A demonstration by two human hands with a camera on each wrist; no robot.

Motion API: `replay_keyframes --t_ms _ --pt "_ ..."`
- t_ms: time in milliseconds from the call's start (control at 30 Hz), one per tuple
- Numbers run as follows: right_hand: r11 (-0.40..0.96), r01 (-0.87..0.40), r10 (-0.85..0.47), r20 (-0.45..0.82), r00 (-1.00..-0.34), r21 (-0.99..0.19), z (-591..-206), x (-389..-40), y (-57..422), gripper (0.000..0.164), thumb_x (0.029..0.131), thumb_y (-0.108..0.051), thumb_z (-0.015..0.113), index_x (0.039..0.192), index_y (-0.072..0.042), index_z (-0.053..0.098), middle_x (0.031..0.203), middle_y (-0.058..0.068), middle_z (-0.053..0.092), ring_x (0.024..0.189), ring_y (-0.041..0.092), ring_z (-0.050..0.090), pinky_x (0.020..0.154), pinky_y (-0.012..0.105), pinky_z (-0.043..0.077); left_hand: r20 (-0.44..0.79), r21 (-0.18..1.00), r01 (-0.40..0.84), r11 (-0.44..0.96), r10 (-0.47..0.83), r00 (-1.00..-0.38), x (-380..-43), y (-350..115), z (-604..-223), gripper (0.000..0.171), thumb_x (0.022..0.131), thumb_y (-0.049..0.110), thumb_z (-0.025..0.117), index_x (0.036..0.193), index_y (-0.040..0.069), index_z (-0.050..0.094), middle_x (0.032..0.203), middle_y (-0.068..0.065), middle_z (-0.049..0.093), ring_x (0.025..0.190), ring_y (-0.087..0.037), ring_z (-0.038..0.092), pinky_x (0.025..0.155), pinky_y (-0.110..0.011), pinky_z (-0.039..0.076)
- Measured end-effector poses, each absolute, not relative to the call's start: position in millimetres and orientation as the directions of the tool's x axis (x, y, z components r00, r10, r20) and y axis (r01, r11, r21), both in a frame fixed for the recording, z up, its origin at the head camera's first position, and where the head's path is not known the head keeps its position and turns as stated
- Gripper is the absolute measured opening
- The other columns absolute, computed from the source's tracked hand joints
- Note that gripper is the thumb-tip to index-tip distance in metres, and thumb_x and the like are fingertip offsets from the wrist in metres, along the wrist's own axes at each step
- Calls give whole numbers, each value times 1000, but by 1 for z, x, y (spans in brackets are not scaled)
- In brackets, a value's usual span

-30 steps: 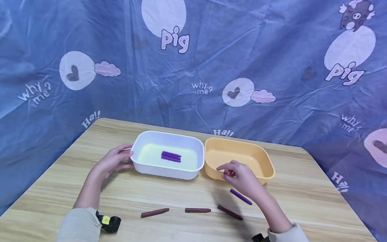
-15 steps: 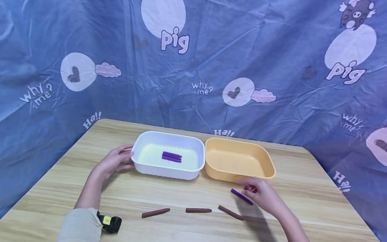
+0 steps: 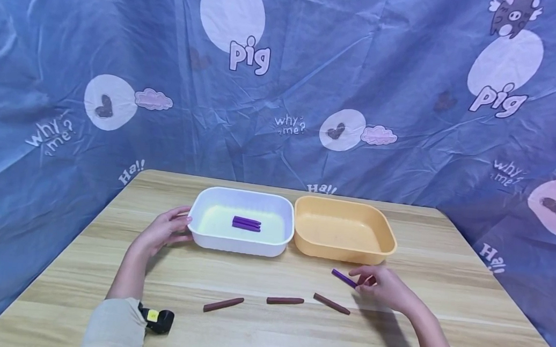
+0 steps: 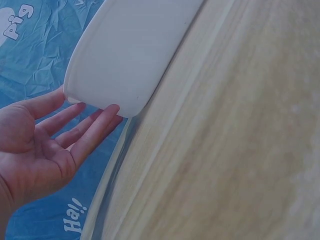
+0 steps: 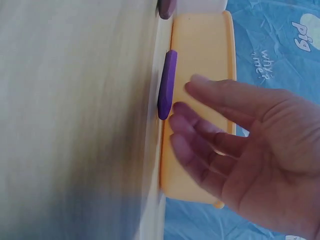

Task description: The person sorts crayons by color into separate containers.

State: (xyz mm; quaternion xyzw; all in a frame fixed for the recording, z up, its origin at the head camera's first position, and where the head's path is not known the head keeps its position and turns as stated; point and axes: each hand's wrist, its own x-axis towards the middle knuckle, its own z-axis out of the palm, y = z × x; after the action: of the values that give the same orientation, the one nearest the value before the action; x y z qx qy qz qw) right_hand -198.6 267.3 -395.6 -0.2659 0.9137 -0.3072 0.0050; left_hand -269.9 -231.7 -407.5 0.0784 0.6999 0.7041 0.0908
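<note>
One blue printed cloth (image 3: 284, 88), hung behind. One wood-grain surface (image 3: 266, 336), bearing everything below. Two bins, side by side: white bin (image 3: 239, 247), left; orange bin (image 3: 337, 252), right, nothing seen inside it. Two hands. Left hand (image 3: 164, 232): fingers slightly apart, extended, tips touching the white bin's outer end. Right hand (image 3: 386, 289): thumb and fingers apart, gripping nothing, at the lone purple crayon (image 3: 343, 277); contact cannot be told.

Six crayons. The lone purple crayon lies on the surface before the orange bin, leftward of the right hand's fingers; its long axis slants from far left to near right, the near end partly hidden by them. Right hand much the nearer. Bounding it: the orange bin's front wall beyond, one brown crayon (image 3: 331, 303) on the near side. Two other brown crayons (image 3: 285, 301), farther left. Two purple crayons (image 3: 246, 227), together inside the white bin.
</note>
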Motion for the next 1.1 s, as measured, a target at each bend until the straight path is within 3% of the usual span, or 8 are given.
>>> replay_keyframes --t_ms 667,1100 --pt "660 -469 -494 131 -859 -587 -410 -205 274 27 73 6 67 99 3 65 71 3 58 64 8 51 54 23 47 -27 1000 -27 3 233 -972 -270 -233 -408 57 97 8 43 141 -10 12 137 -37 24 103 -27 54 88 -40 49" --pt "685 -485 -493 145 -858 -543 -406 -204 272 25 75 7 63 98 0 66 69 -7 55 61 4 48 51 22 44 -24 1000 -23 5 238 -971 -271 -235 -406 57 97 9 43 141 -10 13 136 -37 25 106 -31 52 89 -42 48"
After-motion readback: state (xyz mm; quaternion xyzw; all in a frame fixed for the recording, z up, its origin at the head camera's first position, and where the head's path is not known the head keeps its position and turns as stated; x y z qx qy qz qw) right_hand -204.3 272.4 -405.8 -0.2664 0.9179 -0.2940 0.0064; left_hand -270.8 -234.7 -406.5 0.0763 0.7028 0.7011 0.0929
